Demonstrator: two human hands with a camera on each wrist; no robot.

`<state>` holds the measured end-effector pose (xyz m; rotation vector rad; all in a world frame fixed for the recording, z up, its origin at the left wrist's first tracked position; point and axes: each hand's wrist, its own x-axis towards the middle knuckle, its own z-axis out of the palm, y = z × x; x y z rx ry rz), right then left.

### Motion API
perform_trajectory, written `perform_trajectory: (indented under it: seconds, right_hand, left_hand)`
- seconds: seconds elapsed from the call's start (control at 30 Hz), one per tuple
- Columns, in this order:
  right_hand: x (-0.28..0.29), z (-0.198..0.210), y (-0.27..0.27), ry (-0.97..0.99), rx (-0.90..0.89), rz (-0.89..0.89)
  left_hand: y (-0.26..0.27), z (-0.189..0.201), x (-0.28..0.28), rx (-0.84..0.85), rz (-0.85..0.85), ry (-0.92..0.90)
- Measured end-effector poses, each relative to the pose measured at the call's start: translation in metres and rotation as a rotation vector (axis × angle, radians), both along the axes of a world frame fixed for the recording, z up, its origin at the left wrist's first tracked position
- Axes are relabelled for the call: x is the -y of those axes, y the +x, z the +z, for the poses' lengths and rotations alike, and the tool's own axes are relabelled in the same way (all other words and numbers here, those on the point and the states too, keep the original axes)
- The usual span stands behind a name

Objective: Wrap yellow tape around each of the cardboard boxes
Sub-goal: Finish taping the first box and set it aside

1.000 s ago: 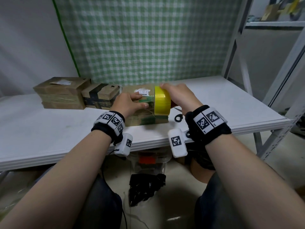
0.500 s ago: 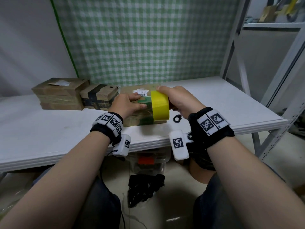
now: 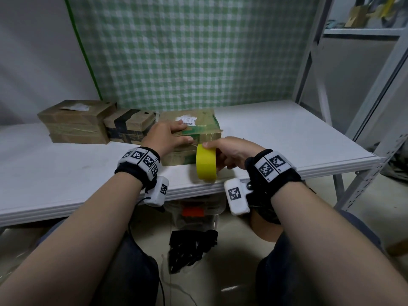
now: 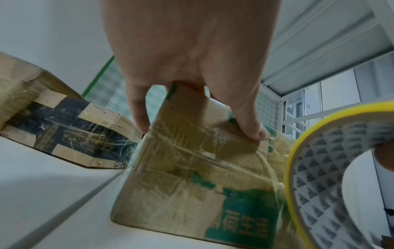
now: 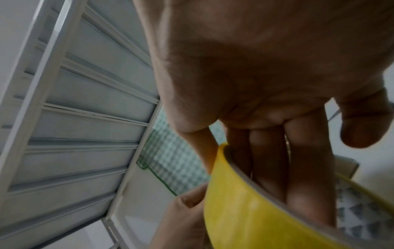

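Observation:
A cardboard box [image 3: 198,119] with green print and a white label lies near the middle of the white table [image 3: 66,171]. My left hand [image 3: 167,138] grips its near top edge, fingers on top and thumb [image 4: 249,124] on the front face [image 4: 192,168]. My right hand [image 3: 231,151] holds the yellow tape roll [image 3: 205,165] just in front of the box, low by the table's front edge. Its fingers [image 5: 277,168] pass through the roll's core [image 5: 245,210]. The roll [image 4: 309,168] stands on edge beside the box's right front corner.
Two more cardboard boxes stand left of the held one: a large one [image 3: 75,122] and a smaller one with black tape [image 3: 130,125]. A green checked cloth hangs behind. A metal shelf frame [image 3: 375,85] rises at the right. Bags lie under the table.
My right hand has brought the tape roll from the box's top down over its front face, toward me and the table's edge. My left hand has stayed on the box.

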<state>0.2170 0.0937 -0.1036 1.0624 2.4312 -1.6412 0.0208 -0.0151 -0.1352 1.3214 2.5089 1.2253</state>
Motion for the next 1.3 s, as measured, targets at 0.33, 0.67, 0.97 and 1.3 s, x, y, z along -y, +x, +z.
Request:
perform_trajectory:
  seconds: [0.33, 0.67, 0.97, 1.3]
  right_hand:
    - [-0.015, 0.006, 0.014, 0.129, -0.053, -0.013]
    - [-0.018, 0.012, 0.005, 0.322, -0.42, -0.045]
    - [-0.012, 0.006, -0.002, 0.331, -0.44, -0.089]
    - [0.001, 0.004, -0.013, 0.365, -0.507, -0.064]
  left_hand:
    - [0.014, 0.014, 0.02, -0.35, 0.025, -0.175]
    - [0.079, 0.017, 0.016, 0.407, -0.066, 0.0]
    - [0.099, 0.009, 0.009, 0.727, -0.051, 0.09]
    - [0.079, 0.026, 0.03, 0.801, -0.038, 0.086]
